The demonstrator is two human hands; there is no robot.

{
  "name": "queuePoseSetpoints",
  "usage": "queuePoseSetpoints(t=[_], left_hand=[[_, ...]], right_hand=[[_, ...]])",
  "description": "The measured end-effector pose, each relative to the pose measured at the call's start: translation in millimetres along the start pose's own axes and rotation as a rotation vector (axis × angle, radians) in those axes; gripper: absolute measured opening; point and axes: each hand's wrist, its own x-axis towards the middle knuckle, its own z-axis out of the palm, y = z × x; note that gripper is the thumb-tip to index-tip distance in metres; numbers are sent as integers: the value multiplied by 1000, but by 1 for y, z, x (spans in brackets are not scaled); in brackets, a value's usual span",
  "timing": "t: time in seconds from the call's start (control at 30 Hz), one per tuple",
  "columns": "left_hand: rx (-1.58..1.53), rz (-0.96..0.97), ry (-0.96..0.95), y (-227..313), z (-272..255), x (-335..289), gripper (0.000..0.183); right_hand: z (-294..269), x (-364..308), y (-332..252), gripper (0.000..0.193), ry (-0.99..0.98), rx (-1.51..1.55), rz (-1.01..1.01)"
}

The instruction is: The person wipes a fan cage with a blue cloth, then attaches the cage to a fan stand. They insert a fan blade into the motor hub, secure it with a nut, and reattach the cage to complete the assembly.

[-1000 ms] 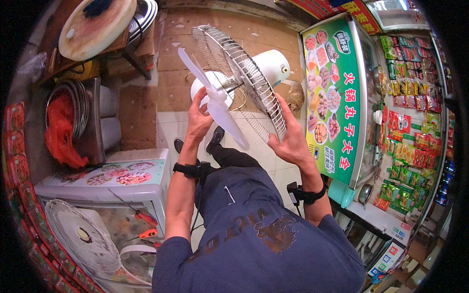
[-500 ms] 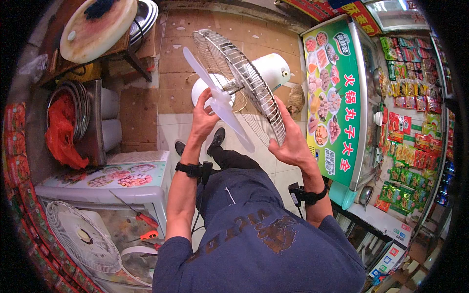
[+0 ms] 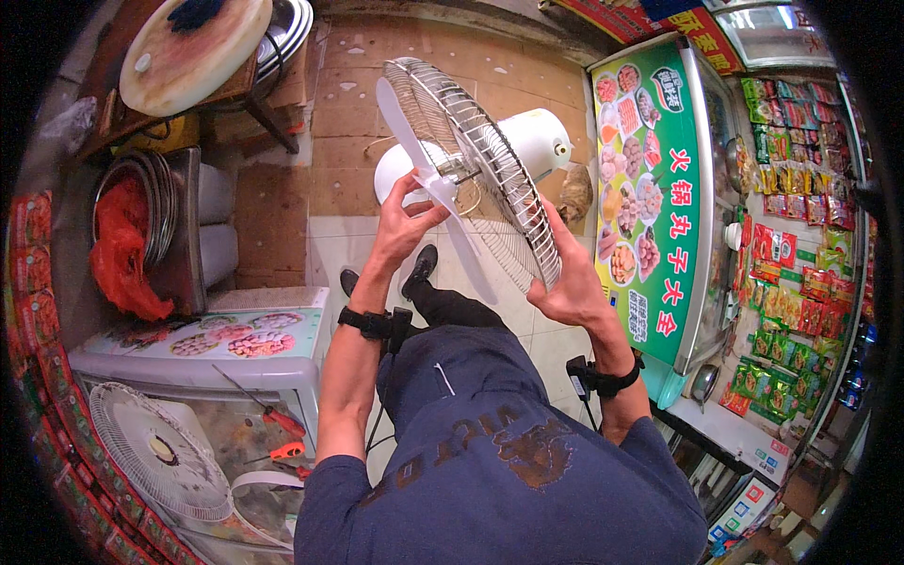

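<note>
A white fan blade [image 3: 467, 256] stands in front of the wire rear grille [image 3: 511, 155] of an electric fan, with a dark shaft between them. At the blade's hub, the fingers of my left hand [image 3: 407, 226] are closed on its near side. My right hand [image 3: 573, 278] grips the lower right rim of the grille, thumb in front and fingers behind. The fan's white motor housing [image 3: 539, 139] shows behind the grille. Its round white base [image 3: 395, 177] is partly hidden by the blade.
At lower left, a freezer top bears the detached front grille [image 3: 141, 457], a red-handled screwdriver [image 3: 282, 421], an orange-handled tool [image 3: 288, 451] and a white ring band [image 3: 259, 480]. A green-fronted display freezer [image 3: 678, 254] stands right. Steel pans [image 3: 162, 202] stand left. A cat-like striped shape [image 3: 576, 195] lies behind the fan.
The blade has turned slightly, its upper end now nearer the grille. My left fingers have shifted at the hub. My right hand keeps its grip on the rim.
</note>
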Motion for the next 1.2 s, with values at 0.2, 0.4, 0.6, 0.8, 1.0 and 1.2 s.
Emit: queuePoseSetpoints(t=[0.2, 0.4, 0.6, 0.8, 1.0, 1.2], left_hand=[[44, 43, 8, -1, 13, 4, 92], [39, 79, 21, -6, 14, 8, 89], [-64, -58, -27, -6, 11, 12, 83], [12, 95, -8, -10, 12, 5, 87], [118, 295, 101, -21, 2, -3, 91], [-239, 25, 132, -43, 4, -5, 92]], right_hand=[[0, 0, 1, 100, -3, 39, -16], [-2, 0, 5, 99, -16, 14, -21], [-2, 2, 5, 100, -15, -14, -48], [1, 8, -3, 99, 39, -18, -22], [8, 9, -8, 98, 64, -30, -8], [9, 5, -5, 96, 65, 7, 62]])
